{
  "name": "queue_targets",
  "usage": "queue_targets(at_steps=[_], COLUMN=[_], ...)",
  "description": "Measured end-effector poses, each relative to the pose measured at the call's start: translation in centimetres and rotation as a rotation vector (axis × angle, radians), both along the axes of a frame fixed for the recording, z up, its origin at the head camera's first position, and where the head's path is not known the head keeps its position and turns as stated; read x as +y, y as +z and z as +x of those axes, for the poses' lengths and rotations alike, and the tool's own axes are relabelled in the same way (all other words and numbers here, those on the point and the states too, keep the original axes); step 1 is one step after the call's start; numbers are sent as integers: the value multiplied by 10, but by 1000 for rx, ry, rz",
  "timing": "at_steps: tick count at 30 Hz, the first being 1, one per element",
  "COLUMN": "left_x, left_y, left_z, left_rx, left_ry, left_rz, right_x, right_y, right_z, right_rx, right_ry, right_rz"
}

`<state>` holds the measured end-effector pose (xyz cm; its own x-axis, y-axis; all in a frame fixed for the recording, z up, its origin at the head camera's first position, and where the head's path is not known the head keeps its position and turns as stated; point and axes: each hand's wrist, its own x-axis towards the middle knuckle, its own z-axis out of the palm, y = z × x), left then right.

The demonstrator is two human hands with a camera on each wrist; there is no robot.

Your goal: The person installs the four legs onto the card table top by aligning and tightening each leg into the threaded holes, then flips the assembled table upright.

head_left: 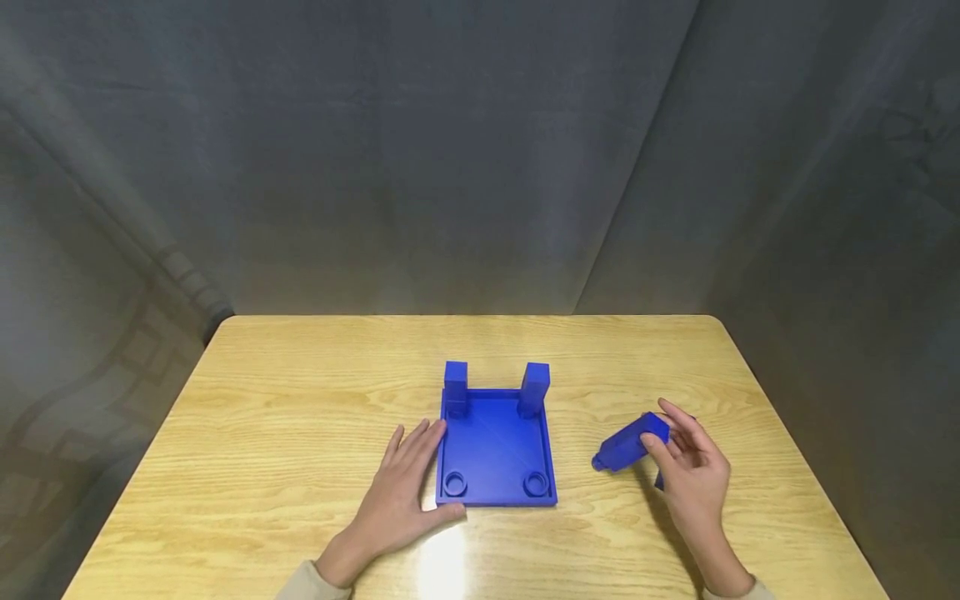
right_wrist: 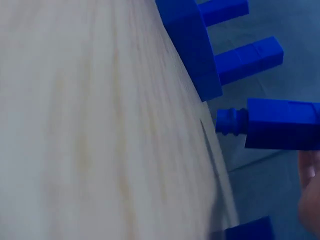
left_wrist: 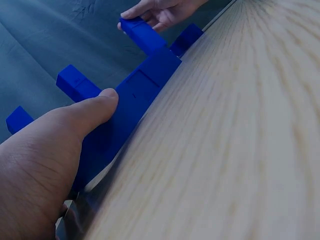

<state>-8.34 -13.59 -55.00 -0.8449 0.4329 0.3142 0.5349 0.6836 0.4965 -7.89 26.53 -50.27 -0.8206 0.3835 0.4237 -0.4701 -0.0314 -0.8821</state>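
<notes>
A square blue base [head_left: 495, 446] with a raised rim lies on the table. Blue square legs stand upright at its back left [head_left: 456, 385] and back right [head_left: 535, 387] corners; round sockets [head_left: 536, 483] show at both front corners. My left hand [head_left: 397, 500] rests against the base's front left corner, fingers extended along the left side, thumb at the front edge. Right of the base, my right hand [head_left: 693, 479] holds another blue leg [head_left: 624, 443] between thumb and fingers, tilted, its threaded end [right_wrist: 231, 121] pointing left and down toward the table.
Another blue leg [head_left: 659, 482] lies on the wooden table [head_left: 300, 392], partly hidden behind my right hand. Grey curtains [head_left: 420, 167] hang behind the table and along both sides.
</notes>
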Motion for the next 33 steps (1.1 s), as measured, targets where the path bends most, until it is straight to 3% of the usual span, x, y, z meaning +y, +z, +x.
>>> queue_targets(at_steps=[3, 8, 12, 22, 33], left_x=[0, 0, 0, 0, 0], left_y=[0, -1, 0, 0, 0], left_z=[0, 1, 0, 0, 0], left_rx=[-2, -1, -6, -6, -6], left_ry=[1, -1, -2, -6, -9], left_rz=[0, 5, 14, 12, 17], right_x=[-5, -21, -35, -74, -118], right_y=[4, 15, 25, 39, 44], right_z=[-3, -11, -15, -21, -23], right_rx=[49, 208, 261, 251, 130], right_ry=[38, 142, 177, 258, 331], right_rz=[24, 33, 56, 128, 213])
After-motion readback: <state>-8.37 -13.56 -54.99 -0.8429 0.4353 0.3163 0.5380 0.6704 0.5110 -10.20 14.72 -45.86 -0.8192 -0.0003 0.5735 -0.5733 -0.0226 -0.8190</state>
